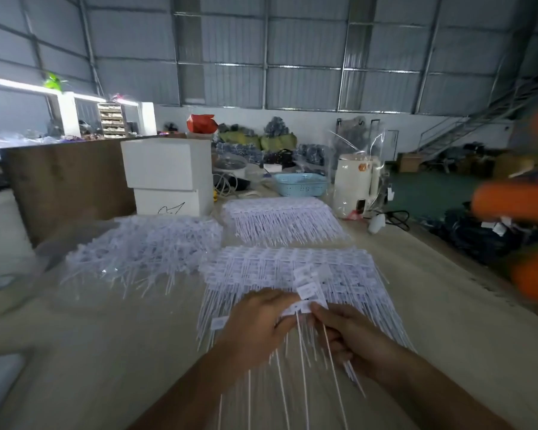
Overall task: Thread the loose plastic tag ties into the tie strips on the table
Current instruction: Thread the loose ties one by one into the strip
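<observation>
- A few loose ties [305,308] sit between the two hands, above the near strip [292,274] on the table [106,336].
- Their flat tag heads point away from the person; the thin tails run back toward the person.
- Left hand [258,321] curls over the heads, pinching them.
- Right hand [351,333] grips the tails in curled fingers.
- A tangled pile [143,243] lies left; another strip [283,218] lies beyond.

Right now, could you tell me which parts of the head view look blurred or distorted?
Head view: the orange-sleeved person at the right edge is smeared by blur; wall lines bow from the wide-angle lens; both hands, left hand and right hand, look fairly sharp.
</observation>
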Demonstrator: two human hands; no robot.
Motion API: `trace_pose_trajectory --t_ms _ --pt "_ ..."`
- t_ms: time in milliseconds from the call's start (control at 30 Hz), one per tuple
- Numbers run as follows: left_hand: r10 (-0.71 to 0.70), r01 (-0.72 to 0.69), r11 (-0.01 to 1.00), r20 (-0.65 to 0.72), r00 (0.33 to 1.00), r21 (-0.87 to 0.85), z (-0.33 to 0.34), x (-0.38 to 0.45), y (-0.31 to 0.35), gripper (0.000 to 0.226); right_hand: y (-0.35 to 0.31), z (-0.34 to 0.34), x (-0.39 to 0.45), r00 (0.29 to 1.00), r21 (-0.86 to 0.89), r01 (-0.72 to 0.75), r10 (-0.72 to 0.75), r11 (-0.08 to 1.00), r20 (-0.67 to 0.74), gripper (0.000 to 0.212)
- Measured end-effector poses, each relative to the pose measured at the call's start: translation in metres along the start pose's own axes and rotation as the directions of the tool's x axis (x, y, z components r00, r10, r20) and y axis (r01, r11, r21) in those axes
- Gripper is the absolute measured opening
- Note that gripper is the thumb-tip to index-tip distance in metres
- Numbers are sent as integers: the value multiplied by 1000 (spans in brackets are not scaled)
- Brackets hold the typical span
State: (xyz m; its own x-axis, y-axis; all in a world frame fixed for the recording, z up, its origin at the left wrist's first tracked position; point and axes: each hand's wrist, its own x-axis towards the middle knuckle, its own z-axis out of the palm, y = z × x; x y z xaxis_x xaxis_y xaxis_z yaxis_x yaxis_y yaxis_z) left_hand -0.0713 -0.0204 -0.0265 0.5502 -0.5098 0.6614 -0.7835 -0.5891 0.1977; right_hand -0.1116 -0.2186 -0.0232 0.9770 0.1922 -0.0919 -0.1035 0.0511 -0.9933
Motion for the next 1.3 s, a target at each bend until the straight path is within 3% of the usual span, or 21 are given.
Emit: trace_pose_trajectory --t_ms 167,767,967,1067,1167,1300 --pt "34 -29 999 -117 993 42 -3 2 4 29 -4 -1 1 997 15 -7 8 1000 -80 34" --pt "63 -55 997 -142 988 60 8 0 -2 28 -4 -2 2 993 -13 79 -79 997 -89 36" --pt "-51 39 987 -73 996 -153 5 1 -2 32 -9 7 -4 957 -268 262 -286 927 -54 42" --pt "-123 104 949 -44 991 -297 10 2 -5 19 -12 6 -6 938 -373 301 -343 878 -49 45" --pt "-175 150 922 -40 984 -356 11 4 -5 15 -11 7 -8 931 -344 324 -362 882 -52 38" --pt "-188 142 917 -89 978 -372 10 5 -1 18 -7 1 -6 969 -185 202 -224 962 -101 34"
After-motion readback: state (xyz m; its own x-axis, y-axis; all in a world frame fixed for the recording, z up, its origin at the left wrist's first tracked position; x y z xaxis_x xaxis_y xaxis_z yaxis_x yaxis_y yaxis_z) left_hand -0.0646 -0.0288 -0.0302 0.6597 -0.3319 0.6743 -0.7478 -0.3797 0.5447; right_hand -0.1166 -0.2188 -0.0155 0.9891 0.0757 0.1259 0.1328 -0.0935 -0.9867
